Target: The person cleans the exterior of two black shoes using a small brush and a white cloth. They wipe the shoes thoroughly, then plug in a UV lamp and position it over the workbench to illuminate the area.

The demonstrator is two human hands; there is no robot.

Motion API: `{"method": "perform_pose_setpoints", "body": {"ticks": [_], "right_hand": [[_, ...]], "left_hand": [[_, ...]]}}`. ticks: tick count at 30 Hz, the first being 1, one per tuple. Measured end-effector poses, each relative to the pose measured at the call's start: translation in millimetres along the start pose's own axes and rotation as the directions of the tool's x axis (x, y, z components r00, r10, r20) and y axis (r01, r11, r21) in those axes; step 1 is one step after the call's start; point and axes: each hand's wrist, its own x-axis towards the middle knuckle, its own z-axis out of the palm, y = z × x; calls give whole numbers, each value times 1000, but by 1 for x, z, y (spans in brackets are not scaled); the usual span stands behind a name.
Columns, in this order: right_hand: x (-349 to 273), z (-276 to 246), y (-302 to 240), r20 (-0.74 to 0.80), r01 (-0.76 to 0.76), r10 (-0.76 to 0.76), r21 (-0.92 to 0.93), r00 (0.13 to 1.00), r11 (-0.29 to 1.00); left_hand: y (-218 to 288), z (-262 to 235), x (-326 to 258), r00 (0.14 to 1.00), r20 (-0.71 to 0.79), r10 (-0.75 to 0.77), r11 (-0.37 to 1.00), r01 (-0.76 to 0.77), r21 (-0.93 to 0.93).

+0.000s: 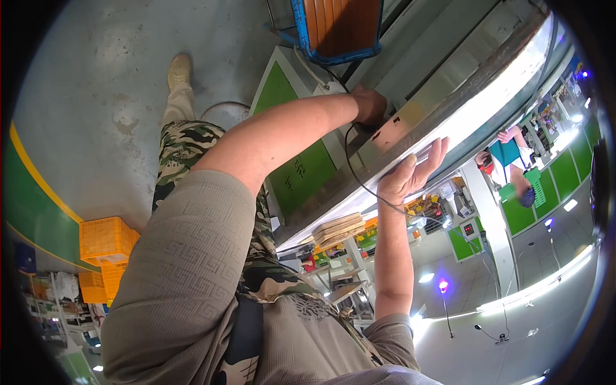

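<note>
My left hand (370, 106) reaches in under the near edge of a metal-edged workbench (443, 96). It lies in shadow beside the metal side panel, and its fingers are mostly hidden. A thin dark cable (350, 151) runs from near that hand and loops down across my right wrist. White cord and a small pale box (329, 88) sit just left of the left hand. My right hand (410, 172) rests against the bright bench edge with its fingers stretched out and nothing held. Below my left forearm stands a green panel with a white frame (301, 183).
A blue-framed chair with a brown slatted seat (340, 29) stands at the top. Flat brown pieces (339, 229) are stacked on the bench. Orange crates (106, 240) stand at the left. Across the room a person (513, 157) holds something teal.
</note>
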Motion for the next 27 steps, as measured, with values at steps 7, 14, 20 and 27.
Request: {"method": "perform_pose_setpoints", "body": {"ticks": [7,14,20,27], "right_hand": [[-5,-3,6,-49,42,-43,-10,998,999],[2,-6,0,-112,111,-118,-63,987,992],[-6,-12,10,-260,126,-138,-60,956,990],[-25,-6,22,-330,73,-105,-106,938,992]], "left_hand": [[-2,-25,-45,994,-113,3,866,-59,-497],[-19,-13,-48,928,-23,-373,722,274,-635],[-49,-19,-197,807,-273,-524,726,255,-639],[45,-34,-327,675,-571,-467,803,54,-593]]}}
